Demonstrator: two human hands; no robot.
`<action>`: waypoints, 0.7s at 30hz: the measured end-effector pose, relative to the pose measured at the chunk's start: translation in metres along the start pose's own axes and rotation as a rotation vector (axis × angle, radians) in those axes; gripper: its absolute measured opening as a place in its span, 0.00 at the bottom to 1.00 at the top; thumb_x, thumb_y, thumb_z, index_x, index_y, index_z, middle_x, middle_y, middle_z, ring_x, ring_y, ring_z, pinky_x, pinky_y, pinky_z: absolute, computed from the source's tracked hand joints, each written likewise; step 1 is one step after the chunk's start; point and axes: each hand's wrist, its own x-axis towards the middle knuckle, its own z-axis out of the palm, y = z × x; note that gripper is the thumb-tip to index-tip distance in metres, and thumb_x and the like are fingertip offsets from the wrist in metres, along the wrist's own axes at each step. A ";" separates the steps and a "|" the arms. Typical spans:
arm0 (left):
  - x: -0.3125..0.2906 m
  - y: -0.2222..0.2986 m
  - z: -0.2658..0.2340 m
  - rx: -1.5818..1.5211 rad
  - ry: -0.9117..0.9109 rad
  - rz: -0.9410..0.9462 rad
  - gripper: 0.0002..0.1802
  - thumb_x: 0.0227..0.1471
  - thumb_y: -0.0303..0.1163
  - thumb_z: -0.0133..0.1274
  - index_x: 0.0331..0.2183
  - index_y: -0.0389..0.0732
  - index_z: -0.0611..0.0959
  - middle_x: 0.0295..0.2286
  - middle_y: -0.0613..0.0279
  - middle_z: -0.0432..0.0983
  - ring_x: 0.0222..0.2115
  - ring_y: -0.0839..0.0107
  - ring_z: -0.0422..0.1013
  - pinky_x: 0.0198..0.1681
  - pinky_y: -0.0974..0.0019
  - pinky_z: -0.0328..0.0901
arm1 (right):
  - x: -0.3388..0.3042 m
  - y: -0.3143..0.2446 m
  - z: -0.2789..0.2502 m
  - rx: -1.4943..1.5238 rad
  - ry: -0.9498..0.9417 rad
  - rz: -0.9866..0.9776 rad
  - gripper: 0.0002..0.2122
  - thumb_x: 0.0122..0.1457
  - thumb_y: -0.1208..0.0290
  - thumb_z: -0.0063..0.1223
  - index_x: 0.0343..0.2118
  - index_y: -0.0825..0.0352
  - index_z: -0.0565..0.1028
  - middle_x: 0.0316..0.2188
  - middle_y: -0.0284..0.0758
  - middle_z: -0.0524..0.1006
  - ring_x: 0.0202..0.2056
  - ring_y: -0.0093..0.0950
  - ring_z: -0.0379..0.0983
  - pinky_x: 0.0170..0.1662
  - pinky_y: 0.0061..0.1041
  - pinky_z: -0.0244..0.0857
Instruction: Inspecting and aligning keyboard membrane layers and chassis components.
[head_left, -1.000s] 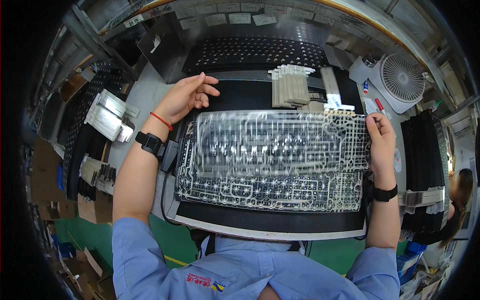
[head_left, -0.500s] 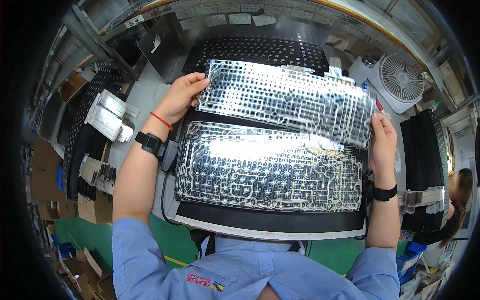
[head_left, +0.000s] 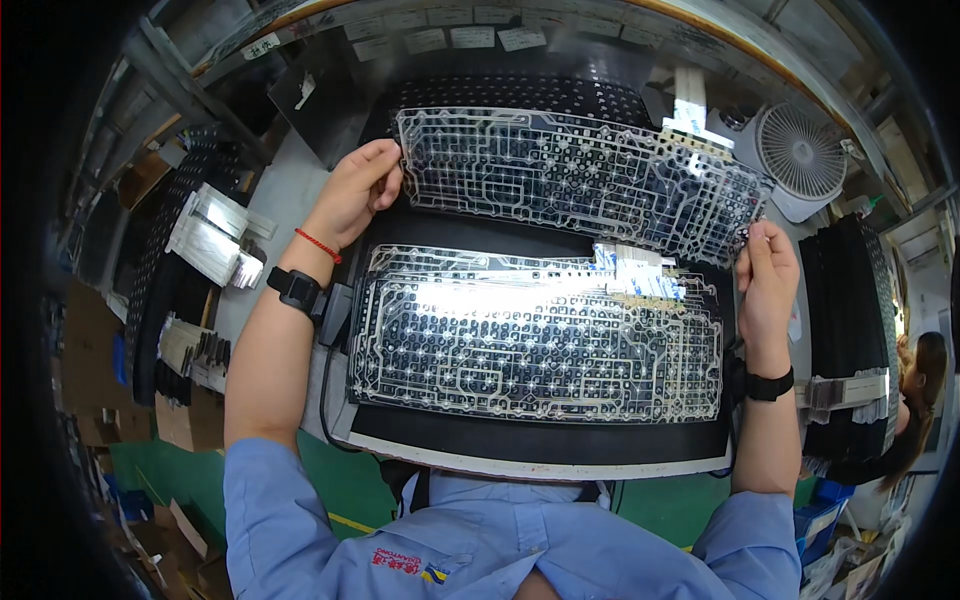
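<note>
**Left hand (head_left: pixel 362 188) and right hand (head_left: pixel 767 275) holding a clear circuit sheet (head_left: pixel 570 175) between them**

I am holding the hands well apart, each one clamping an end of the sheet: the left is pinching its left edge between thumb and fingers, the right is gripping its lower right corner, thumb uppermost. The sheet is spanning the gap between them, sloping so that its right end is lying nearer the body. Its pale flat tail (head_left: pixel 690 108) is jutting from the far edge, closer to the right hand. I am bending the left wrist inward, beneath a red cord (head_left: pixel 318 245); the right hand is pointing forward, ahead of a black wristband (head_left: pixel 769 388).

Nearer the body than both hands, other circuit sheets (head_left: pixel 540 365) are lying overlapped on a black mat (head_left: pixel 540 434). Silvery strips (head_left: pixel 212 238) are resting left of the left hand; a white fan (head_left: pixel 803 150) is standing beyond the right, and a black stack (head_left: pixel 845 290) is sitting right of it.
</note>
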 end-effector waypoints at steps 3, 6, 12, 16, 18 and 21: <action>-0.003 0.011 0.019 -0.049 0.111 -0.041 0.14 0.60 0.39 0.44 0.42 0.42 0.77 0.29 0.70 0.74 0.23 0.84 0.68 0.25 0.80 0.60 | 0.000 0.000 0.003 0.053 0.079 -0.054 0.08 0.63 0.68 0.46 0.37 0.68 0.72 0.19 0.21 0.68 0.19 0.10 0.57 0.23 0.11 0.50; -0.006 0.013 0.027 -0.065 0.184 -0.044 0.14 0.60 0.39 0.45 0.43 0.43 0.76 0.33 0.68 0.76 0.25 0.82 0.70 0.28 0.80 0.63 | 0.002 0.001 0.000 0.057 0.085 -0.082 0.08 0.62 0.69 0.47 0.40 0.68 0.71 0.20 0.22 0.70 0.22 0.10 0.61 0.27 0.11 0.53; -0.002 0.007 0.024 0.176 0.234 -0.098 0.13 0.59 0.38 0.47 0.43 0.44 0.76 0.27 0.72 0.75 0.24 0.83 0.70 0.27 0.80 0.62 | -0.004 -0.011 0.010 -0.056 -0.071 -0.089 0.21 0.57 0.79 0.51 0.54 0.71 0.64 0.30 0.25 0.72 0.29 0.10 0.65 0.29 0.09 0.58; 0.001 0.003 0.014 0.216 0.177 -0.161 0.10 0.60 0.38 0.45 0.38 0.44 0.75 0.22 0.76 0.71 0.21 0.85 0.67 0.24 0.81 0.60 | -0.003 -0.007 0.006 -0.049 -0.104 -0.085 0.24 0.56 0.81 0.51 0.56 0.71 0.61 0.31 0.26 0.72 0.29 0.09 0.65 0.28 0.09 0.59; 0.001 0.004 0.017 0.180 0.194 -0.096 0.09 0.60 0.39 0.45 0.35 0.45 0.74 0.19 0.76 0.67 0.18 0.85 0.65 0.23 0.81 0.59 | -0.005 -0.009 0.008 -0.048 -0.101 -0.091 0.22 0.57 0.79 0.50 0.55 0.71 0.62 0.32 0.28 0.73 0.29 0.11 0.67 0.28 0.10 0.60; 0.003 0.001 0.007 0.055 0.277 -0.021 0.09 0.60 0.39 0.45 0.34 0.44 0.74 0.18 0.74 0.67 0.21 0.81 0.68 0.24 0.80 0.59 | -0.005 -0.011 0.012 -0.057 -0.087 -0.081 0.20 0.58 0.77 0.49 0.54 0.71 0.64 0.31 0.30 0.74 0.27 0.13 0.68 0.28 0.12 0.61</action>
